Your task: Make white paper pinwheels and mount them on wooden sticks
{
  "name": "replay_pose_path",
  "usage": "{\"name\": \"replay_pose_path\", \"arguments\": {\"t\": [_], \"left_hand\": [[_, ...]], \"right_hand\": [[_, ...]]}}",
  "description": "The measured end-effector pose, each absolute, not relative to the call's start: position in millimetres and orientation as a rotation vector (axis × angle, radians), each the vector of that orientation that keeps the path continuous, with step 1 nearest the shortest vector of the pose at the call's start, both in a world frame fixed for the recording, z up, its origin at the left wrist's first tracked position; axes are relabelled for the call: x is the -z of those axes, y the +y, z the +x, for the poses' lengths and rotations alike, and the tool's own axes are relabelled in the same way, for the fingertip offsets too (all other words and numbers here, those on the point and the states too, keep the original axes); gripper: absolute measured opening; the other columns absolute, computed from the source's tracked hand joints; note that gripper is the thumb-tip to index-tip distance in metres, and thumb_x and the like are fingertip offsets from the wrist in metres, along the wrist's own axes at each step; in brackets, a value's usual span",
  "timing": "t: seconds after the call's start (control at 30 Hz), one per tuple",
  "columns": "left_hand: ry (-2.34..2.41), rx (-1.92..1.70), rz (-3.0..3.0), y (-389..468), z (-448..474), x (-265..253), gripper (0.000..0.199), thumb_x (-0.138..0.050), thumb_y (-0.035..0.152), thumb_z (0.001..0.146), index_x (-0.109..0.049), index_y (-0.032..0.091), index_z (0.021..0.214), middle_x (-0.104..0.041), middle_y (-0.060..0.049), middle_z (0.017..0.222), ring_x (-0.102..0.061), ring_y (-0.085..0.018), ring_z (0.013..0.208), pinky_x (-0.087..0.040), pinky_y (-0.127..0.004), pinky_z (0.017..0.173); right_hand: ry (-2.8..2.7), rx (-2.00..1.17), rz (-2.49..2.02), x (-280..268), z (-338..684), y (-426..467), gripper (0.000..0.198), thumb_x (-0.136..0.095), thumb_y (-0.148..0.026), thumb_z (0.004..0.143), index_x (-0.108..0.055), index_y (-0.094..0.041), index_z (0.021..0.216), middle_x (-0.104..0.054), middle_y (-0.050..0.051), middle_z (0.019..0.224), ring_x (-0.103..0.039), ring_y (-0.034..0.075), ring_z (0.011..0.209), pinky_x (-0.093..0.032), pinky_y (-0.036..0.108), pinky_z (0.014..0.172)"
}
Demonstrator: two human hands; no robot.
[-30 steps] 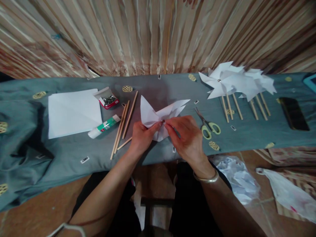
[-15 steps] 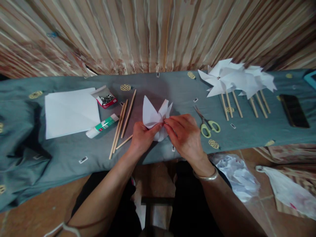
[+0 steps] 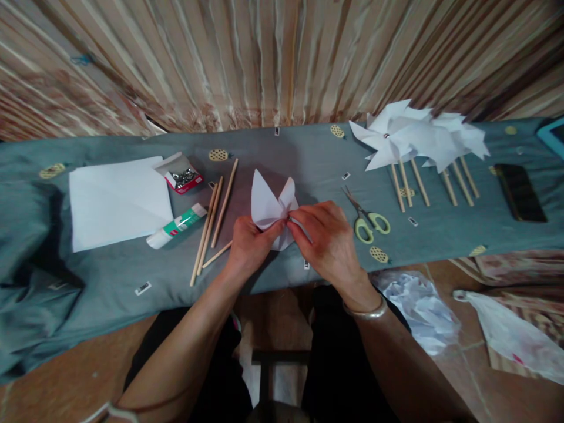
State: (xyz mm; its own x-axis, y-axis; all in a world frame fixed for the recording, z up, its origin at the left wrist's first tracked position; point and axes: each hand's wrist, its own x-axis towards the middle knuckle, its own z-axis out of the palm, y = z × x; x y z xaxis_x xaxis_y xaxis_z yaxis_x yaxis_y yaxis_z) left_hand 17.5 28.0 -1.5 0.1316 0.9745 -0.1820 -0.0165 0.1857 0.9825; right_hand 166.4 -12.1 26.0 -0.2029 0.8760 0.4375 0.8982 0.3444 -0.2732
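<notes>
Between my two hands is a white paper pinwheel (image 3: 266, 202), its blades folded in towards the centre. My left hand (image 3: 252, 244) is closed on its lower left side, the thumb pressing near the middle. At that centre, the thumb and forefinger of my right hand (image 3: 326, 238) pinch a tiny shiny thumbtack (image 3: 289, 218), mostly hidden by the fingertips. Wooden sticks (image 3: 207, 229) lie left of my left hand, one with its end behind that hand. Scissors (image 3: 368, 222) with pale green handles rest right of my right hand.
A stack of white paper (image 3: 118, 202), an open red-and-white box of thumbtacks (image 3: 183, 176) and a glue stick (image 3: 176, 226) lie on the left. Several pinwheels on sticks (image 3: 409, 138) and a phone (image 3: 521, 192) are on the right. A plastic bag of paper scraps (image 3: 420, 311) sits below the cloth-covered table (image 3: 317, 147).
The view has shifted slightly, so the table things sit a little further left. My hands keep their hold on the pinwheel, and its right-hand blades have folded closer to the centre.
</notes>
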Motion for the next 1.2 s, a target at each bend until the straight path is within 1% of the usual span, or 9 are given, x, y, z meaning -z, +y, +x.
{"name": "replay_pose_path", "arguments": {"t": [0.13,0.3,0.57,0.77,0.9,1.0,1.1,1.2], "left_hand": [[1.204,-0.996,1.122,28.9,17.8,-0.9,0.015,-0.076,0.028,0.065,-0.072,0.014,0.063,-0.069,-0.002,0.062,-0.065,-0.018,0.060,-0.050,-0.026,0.058],[1.223,-0.976,1.136,29.3,17.2,-0.8,0.016,-0.077,0.029,0.064,-0.072,0.013,0.064,-0.069,-0.002,0.061,-0.064,-0.018,0.059,-0.049,-0.025,0.058],[1.186,-1.013,1.136,27.9,19.1,-1.6,0.011,-0.076,0.025,0.065,-0.073,0.014,0.064,-0.070,0.000,0.061,-0.062,-0.015,0.056,-0.048,-0.023,0.055],[1.215,-1.004,1.138,28.0,17.0,1.6,0.013,-0.076,0.026,0.066,-0.072,0.014,0.062,-0.067,0.001,0.058,-0.060,-0.014,0.056,-0.047,-0.023,0.057],[1.201,-1.053,1.054,28.8,15.6,0.5,0.013,-0.078,0.025,0.064,-0.075,0.014,0.069,-0.073,-0.001,0.067,-0.063,-0.014,0.060,-0.049,-0.023,0.060],[1.195,-1.068,0.908,29.7,15.1,-3.5,0.019,-0.081,0.026,0.059,-0.076,0.013,0.072,-0.076,-0.003,0.074,-0.066,-0.016,0.064,-0.052,-0.025,0.063],[1.184,-1.061,0.802,30.4,13.6,-6.3,0.023,-0.084,0.026,0.055,-0.076,0.014,0.072,-0.076,-0.004,0.075,-0.067,-0.017,0.064,-0.053,-0.027,0.064],[1.171,-1.056,0.722,30.5,12.0,-7.5,0.025,-0.086,0.025,0.052,-0.075,0.014,0.072,-0.076,-0.004,0.074,-0.067,-0.017,0.063,-0.053,-0.027,0.063]], "right_hand": [[-2.097,0.040,-1.554,-24.6,166.1,-10.9,0.018,-0.052,-0.025,0.097,-0.068,-0.018,0.098,-0.074,0.007,0.098,-0.059,0.022,0.090,-0.044,0.037,0.081],[-2.091,0.049,-1.553,-23.0,165.0,-9.2,0.018,-0.052,-0.024,0.096,-0.068,-0.017,0.095,-0.074,0.007,0.095,-0.059,0.023,0.089,-0.044,0.037,0.080],[-2.053,0.093,-1.580,-23.1,162.8,-8.8,0.012,-0.057,-0.021,0.091,-0.067,-0.017,0.087,-0.073,0.007,0.087,-0.060,0.023,0.086,-0.045,0.037,0.079],[-2.033,0.124,-1.546,-27.4,162.0,-10.5,0.010,-0.059,-0.021,0.090,-0.067,-0.017,0.087,-0.074,0.006,0.086,-0.062,0.023,0.085,-0.048,0.036,0.079],[-1.957,0.128,-1.616,-28.8,178.0,-12.0,0.009,-0.060,-0.021,0.088,-0.069,-0.018,0.088,-0.075,0.006,0.089,-0.064,0.023,0.087,-0.050,0.037,0.083],[-1.932,0.151,-1.788,-21.4,199.0,-12.2,0.013,-0.060,-0.022,0.087,-0.071,-0.016,0.090,-0.076,0.008,0.088,-0.065,0.027,0.086,-0.051,0.040,0.082],[-2.008,0.117,-1.905,-11.3,214.6,-12.6,0.019,-0.059,-0.024,0.089,-0.074,-0.014,0.092,-0.076,0.012,0.088,-0.066,0.030,0.084,-0.052,0.044,0.083],[-1.995,0.033,-1.904,-6.7,216.9,-12.6,0.028,-0.054,-0.028,0.092,-0.073,-0.011,0.106,-0.076,0.016,0.103,-0.067,0.032,0.096,-0.051,0.047,0.090]]}}
